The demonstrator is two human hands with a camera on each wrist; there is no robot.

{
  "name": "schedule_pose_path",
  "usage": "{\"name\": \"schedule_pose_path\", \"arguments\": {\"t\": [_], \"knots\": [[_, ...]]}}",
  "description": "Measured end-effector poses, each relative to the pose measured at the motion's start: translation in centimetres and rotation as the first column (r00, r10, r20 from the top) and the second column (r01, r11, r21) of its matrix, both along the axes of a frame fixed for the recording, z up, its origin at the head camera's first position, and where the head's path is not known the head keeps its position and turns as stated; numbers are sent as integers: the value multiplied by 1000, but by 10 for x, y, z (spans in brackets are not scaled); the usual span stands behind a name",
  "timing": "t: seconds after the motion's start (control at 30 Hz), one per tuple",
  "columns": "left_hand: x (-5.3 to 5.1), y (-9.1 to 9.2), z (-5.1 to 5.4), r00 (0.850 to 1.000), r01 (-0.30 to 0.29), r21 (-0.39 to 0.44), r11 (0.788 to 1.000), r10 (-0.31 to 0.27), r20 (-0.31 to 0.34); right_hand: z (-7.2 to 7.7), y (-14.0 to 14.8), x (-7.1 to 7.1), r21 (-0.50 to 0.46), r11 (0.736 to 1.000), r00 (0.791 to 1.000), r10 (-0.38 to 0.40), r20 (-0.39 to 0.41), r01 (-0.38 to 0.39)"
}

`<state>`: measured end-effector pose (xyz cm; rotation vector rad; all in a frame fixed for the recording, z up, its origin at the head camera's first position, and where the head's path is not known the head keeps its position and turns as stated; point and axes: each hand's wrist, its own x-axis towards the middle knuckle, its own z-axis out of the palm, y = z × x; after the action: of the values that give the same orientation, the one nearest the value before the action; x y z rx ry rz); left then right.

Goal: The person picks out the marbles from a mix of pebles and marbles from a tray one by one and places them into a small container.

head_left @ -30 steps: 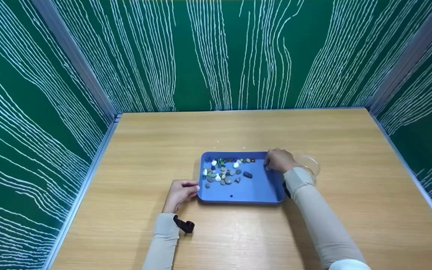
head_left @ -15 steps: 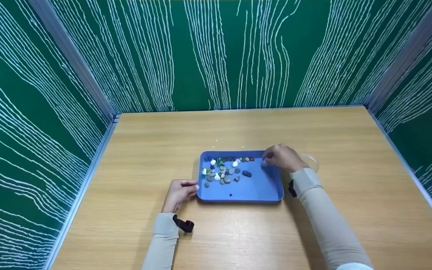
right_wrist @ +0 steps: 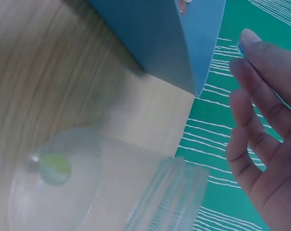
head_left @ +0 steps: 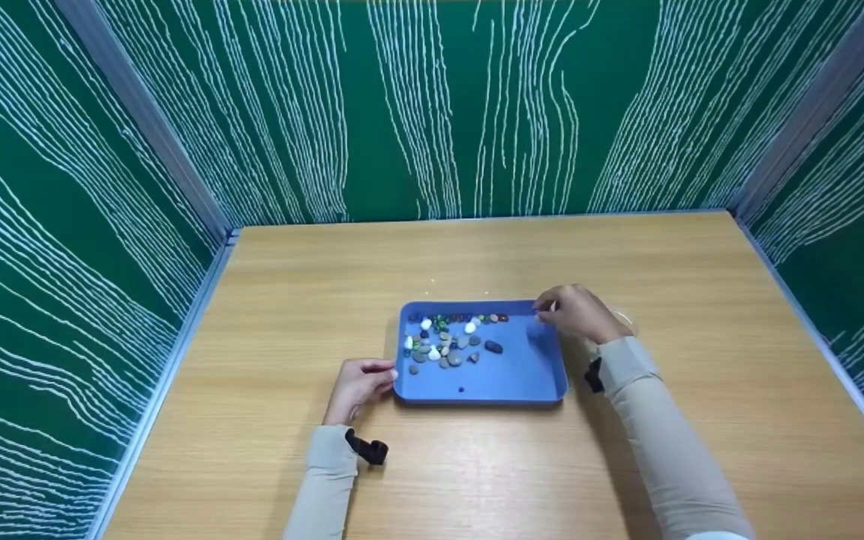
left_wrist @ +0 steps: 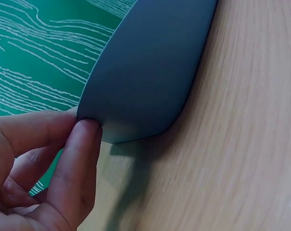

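Note:
In the head view, my left hand [head_left: 359, 386] pinches the left rim of a blue tray [head_left: 514, 375]; the left wrist view has thumb and fingers of this hand [left_wrist: 44, 163] on the tray wall [left_wrist: 145, 67]. Stones and coloured glass pieces lie mostly in the tray's left and back parts. My right hand [head_left: 578, 311] is over the back right corner. From the right wrist, thumb and index finger of the hand [right_wrist: 275, 106] pinch a small blue piece [right_wrist: 240, 50], mostly covered. A clear jar [right_wrist: 126, 178] with a green piece [right_wrist: 55, 169] inside stands beside the tray.
A dark oval stone [head_left: 493, 347] lies near the tray's middle, and a tiny dark bead [head_left: 461, 390] near its front wall. Small pale bits lie on the wooden table [head_left: 312, 300] behind the tray. Green patterned panels [head_left: 469, 112] surround the table.
My right hand has lifted from inside the tray's back right corner and shifted right, fingertips now near the rim. The left hand keeps its place on the tray.

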<state>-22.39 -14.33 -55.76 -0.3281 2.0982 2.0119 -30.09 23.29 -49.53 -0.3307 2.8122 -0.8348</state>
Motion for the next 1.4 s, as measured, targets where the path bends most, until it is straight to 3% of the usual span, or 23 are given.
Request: {"name": "schedule_pose_path", "arguments": {"t": [0.23, 0.47, 0.57, 0.7, 0.8, 1.1, 1.4], "knots": [[-1, 0, -2, 1000, 6, -3, 1000, -6, 1, 6, 7, 2, -44, 999, 1000, -14, 22, 14], [-1, -1, -1, 1000, 25, 11, 1000, -26, 4, 7, 16, 0, -77, 997, 999, 27, -45, -31], [5, 0, 11, 999, 37, 31, 999, -37, -3, 7, 20, 1, -99, 994, 997, 38, -65, -44], [6, 2, 8, 1000, 18, 50, 999, -18, -11, 8, 26, 3, -125, 991, 996, 43, -83, -54], [0, 1, -3, 1000, 0, 53, 999, 0, -8, 9, 32, 3, -142, 989, 994, 37, -99, -51], [-1, 1, 1, 1000, -12, 19, 1000, 12, -1, 11, 44, 4, -182, 983, 997, -2, -83, -13], [0, 1, -1, 1000, -6, 45, 999, 6, 4, 15, 61, 10, -169, 986, 998, -17, -65, 5]]}}
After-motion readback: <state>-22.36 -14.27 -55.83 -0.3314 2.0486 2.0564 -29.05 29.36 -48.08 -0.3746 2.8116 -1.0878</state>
